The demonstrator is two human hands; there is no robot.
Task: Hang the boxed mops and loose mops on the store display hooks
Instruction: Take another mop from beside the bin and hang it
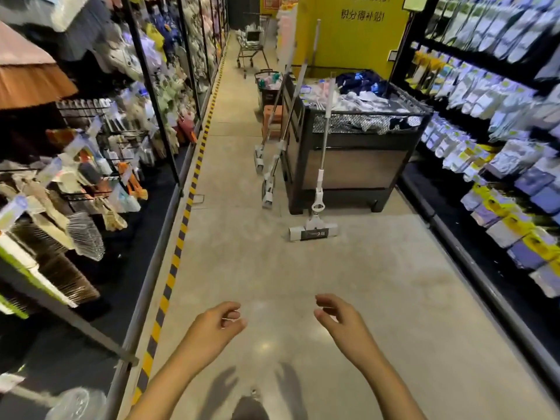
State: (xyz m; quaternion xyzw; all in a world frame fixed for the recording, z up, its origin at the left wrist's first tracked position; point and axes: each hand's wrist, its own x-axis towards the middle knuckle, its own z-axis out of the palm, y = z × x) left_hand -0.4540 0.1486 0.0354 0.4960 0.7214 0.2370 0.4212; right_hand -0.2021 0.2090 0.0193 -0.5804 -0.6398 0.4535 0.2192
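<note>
Presently, both bare hands are raised over the polished beige concrete floor [272, 262] of a store aisle, and neither holds anything. The left hand [212, 325] shows a loosely curled grip, fingers bent toward the thumb without closing on any object. The right hand [339, 316] is likewise half-curled and empty, well apart from the left. Ahead, a white flat mop with a long silver handle [321, 165] leans upright against the front of a black-framed merchandise bin with a wood-tone panel [354, 165]; its head rests on the floor just before the bin. Two further silver-handled mops [272, 159] lean against the bin's left side, their heads on the floor one behind the other. The bin holds a heap of white and dark blue textiles. A yellow-and-black striped floor line [188, 207] runs along the left shelving, where black wire display hooks [121, 140] carry brushes and small goods. Packaged items fill the dark shelving on the right [500, 177]. Grey shopping trolleys [251, 47] stand far down the aisle.
</note>
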